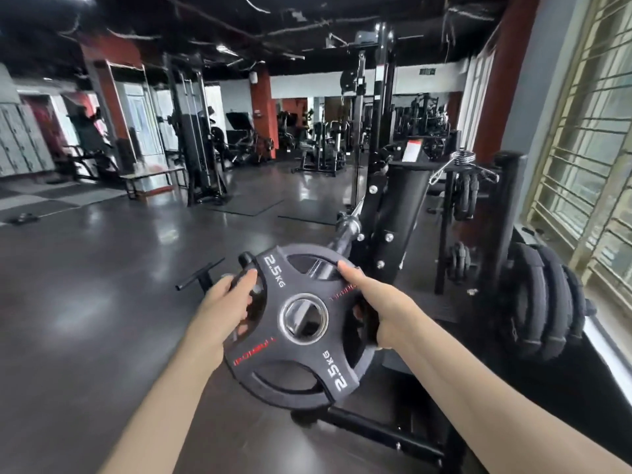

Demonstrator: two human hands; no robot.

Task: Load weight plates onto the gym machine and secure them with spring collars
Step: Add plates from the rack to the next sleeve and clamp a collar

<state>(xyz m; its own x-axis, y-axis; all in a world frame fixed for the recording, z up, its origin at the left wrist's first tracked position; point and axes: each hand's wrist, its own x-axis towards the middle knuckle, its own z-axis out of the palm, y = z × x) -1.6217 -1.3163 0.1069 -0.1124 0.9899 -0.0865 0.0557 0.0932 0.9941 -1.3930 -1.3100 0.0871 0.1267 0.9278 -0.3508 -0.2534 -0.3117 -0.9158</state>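
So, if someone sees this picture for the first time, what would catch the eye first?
First, the black 2.5 kg plate in the centre foreground, held in a two-handed grip: left hand on its left rim, right hand on its right. Just behind it, the machine's bar points toward the plate's hole. On the right, by the window, bigger plates stand stacked, and a spring collar sits atop the rack.

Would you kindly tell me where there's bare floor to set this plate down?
Bare floor lies left of the 2.5 kg plate, bordered by the T-handle bar. Right is crowded: machine frame, stacked plates by the window.
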